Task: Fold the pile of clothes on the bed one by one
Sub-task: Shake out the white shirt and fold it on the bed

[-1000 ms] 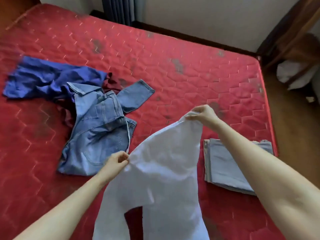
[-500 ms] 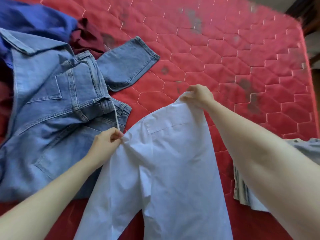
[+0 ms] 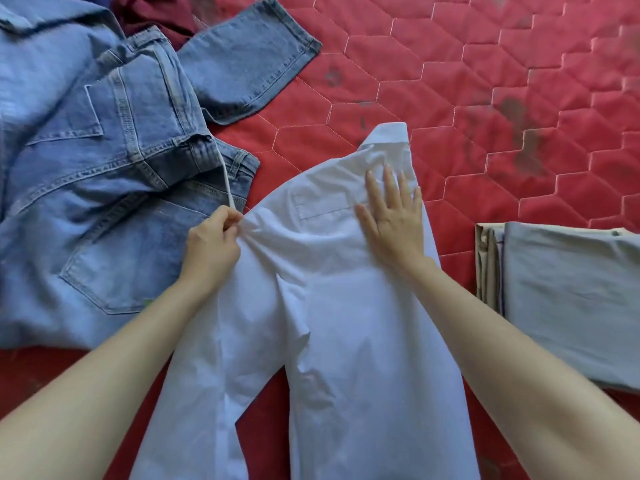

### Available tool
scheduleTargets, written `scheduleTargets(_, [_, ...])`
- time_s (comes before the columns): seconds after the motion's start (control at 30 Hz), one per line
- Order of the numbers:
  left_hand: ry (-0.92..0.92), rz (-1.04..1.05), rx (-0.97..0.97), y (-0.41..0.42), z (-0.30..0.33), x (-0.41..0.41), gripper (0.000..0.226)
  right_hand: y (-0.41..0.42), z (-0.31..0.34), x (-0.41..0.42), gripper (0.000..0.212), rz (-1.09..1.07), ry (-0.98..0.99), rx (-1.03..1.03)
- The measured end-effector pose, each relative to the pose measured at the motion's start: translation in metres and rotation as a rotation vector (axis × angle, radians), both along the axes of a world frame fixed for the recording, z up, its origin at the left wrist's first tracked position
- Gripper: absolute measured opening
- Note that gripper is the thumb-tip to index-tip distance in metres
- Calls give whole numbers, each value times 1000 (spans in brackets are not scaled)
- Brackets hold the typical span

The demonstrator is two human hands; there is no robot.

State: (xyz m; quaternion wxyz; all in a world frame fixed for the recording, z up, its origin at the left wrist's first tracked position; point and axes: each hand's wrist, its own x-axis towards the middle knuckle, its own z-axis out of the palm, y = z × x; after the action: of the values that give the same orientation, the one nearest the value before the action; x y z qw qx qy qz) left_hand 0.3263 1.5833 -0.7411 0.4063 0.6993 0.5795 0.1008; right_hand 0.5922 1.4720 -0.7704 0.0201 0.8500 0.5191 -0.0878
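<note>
Left hand (image 3: 213, 244) pinches the white shirt (image 3: 332, 306), right hand (image 3: 393, 216) presses it flat-fingered; folded grey garment (image 3: 568, 299) done, jeans (image 3: 104, 168) left.

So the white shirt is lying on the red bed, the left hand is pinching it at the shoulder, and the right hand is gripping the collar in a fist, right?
Not quite. In the head view the right hand lies flat with straight fingers pressing the white shirt just below the collar, not gripping it. The rest holds: the shirt lies on the red bed and the left hand pinches its shoulder.
</note>
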Motion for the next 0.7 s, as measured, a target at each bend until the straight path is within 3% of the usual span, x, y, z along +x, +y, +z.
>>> scheduleTargets(0.1, [108, -19, 78, -9, 2, 7, 24, 1, 0, -3, 58, -30, 33, 43])
scheduleTargets(0.23, [315, -121, 318, -46, 18, 18, 36, -36, 19, -22, 57, -57, 87, 135])
scheduleTargets(0.33, [285, -243, 507, -99, 36, 21, 51, -92, 34, -50, 54, -63, 155, 215])
scheduleTargets(0.43, [213, -526, 654, -178, 41, 24, 53, -151, 35, -83, 52, -40, 162, 162])
scheduleTargets(0.53, [411, -701, 603, -250, 23, 30, 52, -197, 18, -109, 53, -12, 155, -18])
scheduleTargets(0.6, [536, -654, 490, -275, 0, 22, 56, -222, 8, -120, 53, 20, 136, -73])
scheduleTargets(0.7, [545, -468, 363, -303, -28, -15, 59, -275, 3, -139, 53, 2, 123, -23])
